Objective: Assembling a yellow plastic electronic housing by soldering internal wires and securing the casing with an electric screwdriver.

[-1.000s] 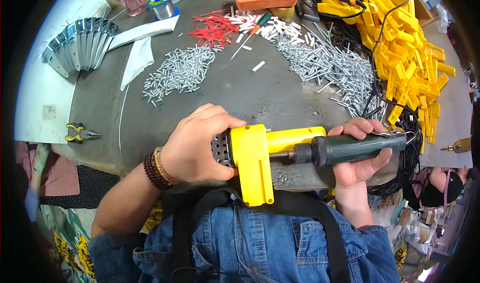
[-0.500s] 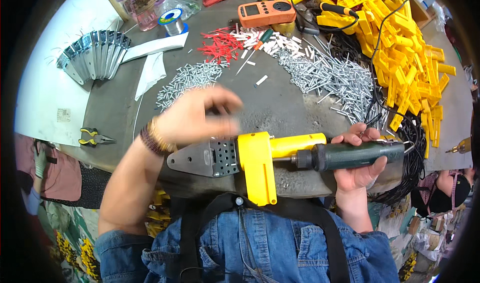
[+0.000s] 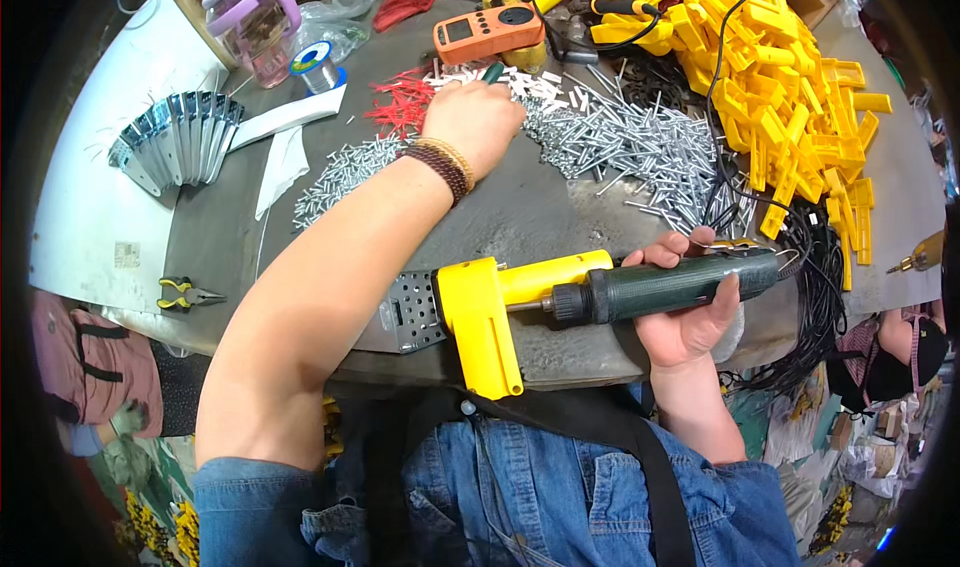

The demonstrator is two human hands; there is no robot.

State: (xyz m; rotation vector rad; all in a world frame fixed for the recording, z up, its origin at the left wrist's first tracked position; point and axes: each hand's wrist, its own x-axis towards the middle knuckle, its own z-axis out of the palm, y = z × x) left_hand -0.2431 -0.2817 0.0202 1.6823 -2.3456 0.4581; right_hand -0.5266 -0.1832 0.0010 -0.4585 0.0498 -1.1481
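My right hand (image 3: 685,312) is wrapped round a dark green electric screwdriver (image 3: 690,285). Its thin bit points left and meets the yellow plastic handle piece (image 3: 480,317), which has a round yellow bar (image 3: 555,275). A grey perforated metal plate (image 3: 415,312) joins that piece on its left, partly covered by my left forearm. Farther off, my left hand (image 3: 475,125) reaches over a small screwdriver's green handle (image 3: 492,73), beside white sleeves (image 3: 540,89) and red sleeves (image 3: 398,105). My left fingers are hidden beneath the hand, so a grip on that screwdriver cannot be made out.
Silver screws lie in a left heap (image 3: 345,175) and a right heap (image 3: 655,142). Yellow plastic parts (image 3: 780,97) pile up at right, near black cables (image 3: 800,307). An orange meter (image 3: 488,33), solder spool (image 3: 315,67), metal plates (image 3: 180,137) and pliers (image 3: 188,294) surround the work area.
My left hand has moved from above the metal plate, away from me, to the small screwdriver. My right hand still holds the electric screwdriver at the yellow piece. The whole view has shifted slightly.
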